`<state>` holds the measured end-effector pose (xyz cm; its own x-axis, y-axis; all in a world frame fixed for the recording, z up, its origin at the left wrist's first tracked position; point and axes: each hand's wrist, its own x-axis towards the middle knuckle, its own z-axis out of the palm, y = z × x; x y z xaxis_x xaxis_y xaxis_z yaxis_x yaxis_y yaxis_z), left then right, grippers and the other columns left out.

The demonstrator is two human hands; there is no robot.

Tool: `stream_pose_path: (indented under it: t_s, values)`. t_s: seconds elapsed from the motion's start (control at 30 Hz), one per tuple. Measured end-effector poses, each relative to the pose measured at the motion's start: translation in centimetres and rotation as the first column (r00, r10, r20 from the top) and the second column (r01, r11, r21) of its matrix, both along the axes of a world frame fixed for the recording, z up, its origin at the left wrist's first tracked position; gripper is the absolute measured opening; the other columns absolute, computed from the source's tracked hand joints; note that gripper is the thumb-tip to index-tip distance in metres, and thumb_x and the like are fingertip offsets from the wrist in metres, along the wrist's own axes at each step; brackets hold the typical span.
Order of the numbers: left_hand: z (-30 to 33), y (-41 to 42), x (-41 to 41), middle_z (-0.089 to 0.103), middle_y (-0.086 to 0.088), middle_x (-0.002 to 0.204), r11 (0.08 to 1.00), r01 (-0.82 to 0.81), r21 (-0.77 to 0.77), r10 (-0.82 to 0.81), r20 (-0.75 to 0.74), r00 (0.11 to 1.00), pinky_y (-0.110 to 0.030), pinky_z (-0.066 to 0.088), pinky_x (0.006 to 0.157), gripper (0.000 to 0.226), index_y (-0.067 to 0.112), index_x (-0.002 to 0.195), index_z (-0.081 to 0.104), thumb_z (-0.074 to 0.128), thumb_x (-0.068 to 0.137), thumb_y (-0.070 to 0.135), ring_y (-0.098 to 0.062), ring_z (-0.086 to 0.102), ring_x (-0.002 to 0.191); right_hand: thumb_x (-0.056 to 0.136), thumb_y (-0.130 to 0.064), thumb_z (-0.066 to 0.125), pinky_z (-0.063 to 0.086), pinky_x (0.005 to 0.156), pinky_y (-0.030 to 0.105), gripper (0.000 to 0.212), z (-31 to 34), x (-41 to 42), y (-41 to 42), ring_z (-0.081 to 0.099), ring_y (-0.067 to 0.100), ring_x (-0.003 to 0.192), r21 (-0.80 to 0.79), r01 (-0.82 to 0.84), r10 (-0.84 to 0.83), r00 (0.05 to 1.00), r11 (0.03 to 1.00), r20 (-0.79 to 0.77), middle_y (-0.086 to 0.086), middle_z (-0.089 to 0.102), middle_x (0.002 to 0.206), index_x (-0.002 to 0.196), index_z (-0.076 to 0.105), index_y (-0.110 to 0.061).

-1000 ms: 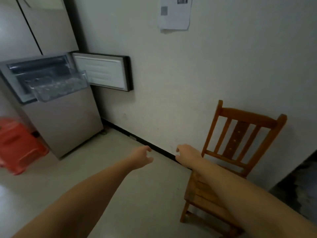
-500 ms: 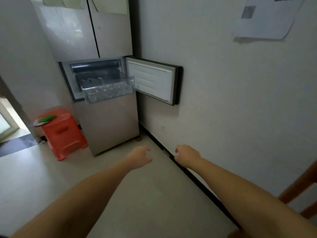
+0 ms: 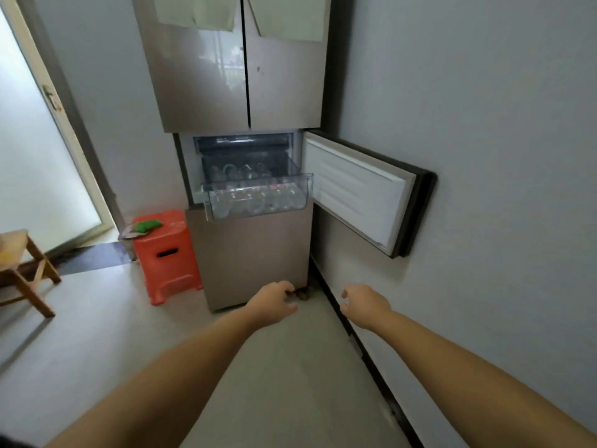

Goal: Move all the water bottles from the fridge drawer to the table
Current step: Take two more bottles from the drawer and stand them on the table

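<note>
**Inspector:** What has changed, nearest first?

**Assistant:** Both bare forearms reach forward over the pale floor as they did a second ago, but the view has swung left. The slatted wooden chair seen a second ago is out of frame, and the tall beige fridge (image 3: 239,76) now stands straight ahead.

**Inspector:** The grip on each side?

**Assistant:** The left hand (image 3: 274,302) is empty, fingers loosely curled, thumb apart. The right hand (image 3: 363,303) is likewise empty, fingers relaxed and slightly bent. They are near each other, palms turned partly inward, neither touching anything.

**Inspector:** Beyond the hands?

**Assistant:** The orange plastic stool (image 3: 168,253) sits just beside the fridge's left flank, a green item on top. A wooden stool (image 3: 19,270) stands at the far left edge. The white-lined compartment door (image 3: 361,195) is swung open against the right wall.

**Inspector:** And the bottles?

**Assistant:** The clear plastic fridge drawer (image 3: 258,198) is pulled out, and the clear water bottles (image 3: 255,192) lie inside it, several visible; I cannot count them. More clear shapes show behind, too blurred to identify.

**Inspector:** Meaning for the task?

**Assistant:** In my judgement, the person has turned toward the fridge to fetch bottles. No bottle is held, and the surface is not in view, so progress cannot be confirmed. The drawer is well apart from both hands.
</note>
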<state>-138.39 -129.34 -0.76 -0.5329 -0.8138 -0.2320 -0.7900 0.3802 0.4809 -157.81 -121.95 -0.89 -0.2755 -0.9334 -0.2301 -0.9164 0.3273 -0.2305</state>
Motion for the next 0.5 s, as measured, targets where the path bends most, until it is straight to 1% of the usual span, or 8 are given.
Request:
stream_pose_path:
  t_s: [0.07,0.13,0.2,0.27,0.33,0.4,0.43,0.5]
  values:
    - [-0.1,-3.4,-0.3,0.053,-0.010,0.134,1.000,-0.028,-0.004,0.028,0.013,1.000,-0.026,0.039,0.099,0.049,0.012,0.136,0.046,0.057,0.092,0.030,-0.025,0.051,0.123,0.097,-0.027,0.046,0.048,0.089,0.036,0.034,-0.6,-0.3,-3.9,0.056,0.028,0.111,-0.016,-0.036,0.036,0.999,0.999,-0.002,0.011,0.055,0.126,0.126,0.053,-0.010]
    - [-0.4,-6.9,-0.6,0.052,-0.010,0.136,0.999,-0.042,-0.005,0.042,0.026,0.999,-0.027,0.038,0.100,0.051,0.012,0.138,0.045,0.057,0.092,0.031,-0.025,0.050,0.125,0.096,-0.026,0.046,0.046,0.082,0.034,0.030,-0.8,-0.6,-7.6,0.056,0.029,0.106,-0.025,-0.069,0.069,0.998,0.997,0.000,0.011,0.056,0.121,0.119,0.055,-0.010]
    - [-0.9,-10.7,-1.2,0.052,-0.012,0.136,0.998,-0.055,-0.007,0.055,0.029,0.998,-0.028,0.038,0.100,0.052,0.012,0.138,0.045,0.058,0.091,0.031,-0.026,0.049,0.125,0.096,-0.025,0.046,0.041,0.073,0.032,0.019,-1.1,-1.2,-11.6,0.056,0.030,0.099,-0.013,-0.095,0.095,0.995,0.995,-0.006,0.011,0.055,0.110,0.105,0.054,-0.010]
    - [-0.9,-15.2,-1.8,0.052,-0.013,0.135,0.998,-0.054,-0.020,0.054,0.038,0.998,-0.028,0.038,0.100,0.052,0.012,0.137,0.045,0.058,0.091,0.032,-0.026,0.049,0.124,0.095,-0.026,0.046,0.038,0.070,0.030,0.012,-1.2,-2.1,-16.5,0.053,0.028,0.090,-0.017,-0.104,0.104,0.994,0.994,-0.033,0.011,0.053,0.104,0.095,0.048,-0.014]
    - [-0.4,-19.6,-2.4,0.053,-0.013,0.134,0.999,-0.039,-0.033,0.040,0.036,0.999,-0.027,0.038,0.099,0.052,0.011,0.137,0.046,0.058,0.091,0.032,-0.025,0.050,0.123,0.094,-0.027,0.048,0.043,0.074,0.032,0.017,-0.8,-2.8,-21.1,0.055,0.029,0.093,-0.052,-0.093,0.092,0.995,0.994,-0.023,0.010,0.056,0.109,0.102,0.054,-0.013]
    - [0.7,-23.8,-2.8,0.054,-0.013,0.132,0.999,-0.026,-0.040,0.028,0.035,0.999,-0.027,0.039,0.099,0.051,0.011,0.137,0.046,0.058,0.092,0.031,-0.025,0.051,0.121,0.094,-0.028,0.050,0.048,0.084,0.035,0.027,-0.1,-3.3,-25.3,0.057,0.029,0.103,-0.074,-0.071,0.072,0.997,0.995,-0.001,0.011,0.057,0.117,0.114,0.056,-0.011]
    - [1.3,-26.4,-3.0,0.054,-0.012,0.132,0.998,-0.028,-0.050,0.030,0.036,0.999,-0.028,0.039,0.099,0.050,0.011,0.137,0.046,0.058,0.092,0.030,-0.025,0.051,0.122,0.095,-0.028,0.050,0.048,0.086,0.035,0.029,0.3,-3.5,-27.8,0.057,0.029,0.105,-0.085,-0.063,0.063,0.998,0.994,0.001,0.011,0.057,0.119,0.117,0.056,-0.010]
    - [2.6,-30.8,-3.4,0.053,-0.012,0.135,0.997,-0.028,-0.065,0.029,0.020,0.999,-0.029,0.040,0.100,0.050,0.011,0.137,0.045,0.057,0.092,0.029,-0.025,0.051,0.123,0.096,-0.028,0.048,0.047,0.084,0.035,0.029,1.4,-3.9,-31.8,0.057,0.026,0.105,-0.107,-0.064,0.064,0.998,0.992,-0.004,0.008,0.057,0.117,0.118,0.056,-0.011]
